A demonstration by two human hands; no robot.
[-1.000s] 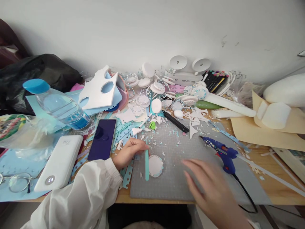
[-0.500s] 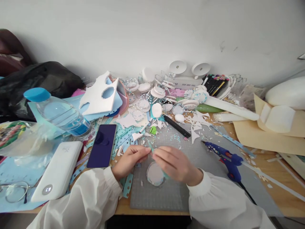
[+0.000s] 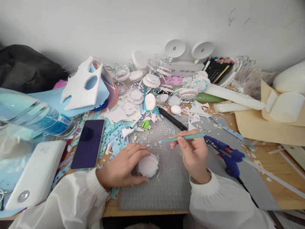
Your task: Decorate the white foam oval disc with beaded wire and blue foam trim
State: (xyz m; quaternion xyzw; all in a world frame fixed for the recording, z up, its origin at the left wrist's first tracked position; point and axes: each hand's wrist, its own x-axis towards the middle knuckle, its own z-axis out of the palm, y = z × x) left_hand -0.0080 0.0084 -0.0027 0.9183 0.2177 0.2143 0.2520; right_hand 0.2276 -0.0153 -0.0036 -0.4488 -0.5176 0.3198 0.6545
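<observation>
A round white foam disc (image 3: 148,165) lies on the grey cutting mat (image 3: 164,197), with small blue bits around its rim. My left hand (image 3: 127,163) grips its left side, thumb at the near edge and fingers over the far edge. Between the thumb and fingers of my right hand (image 3: 193,149) is a pair of teal tweezers (image 3: 188,137), its tips pointing left, just beyond the disc. A tiny blue piece shows by the tips; whether they pinch it I cannot tell. Blue star-like bits are scattered on the mat past both hands.
A blue hot glue gun (image 3: 226,152) lies right of my right hand. Behind are a black marker (image 3: 172,118), a green bell-like piece (image 3: 145,124) and piled white discs (image 3: 152,79). A phone (image 3: 88,143), a white power bank (image 3: 35,175) and a tilted water bottle (image 3: 43,111) occupy the left.
My hands, formerly together above the mat at the tweezers, have parted. The left came down onto the foam disc; the right moved right with the tweezers, now turned level. The view has shifted.
</observation>
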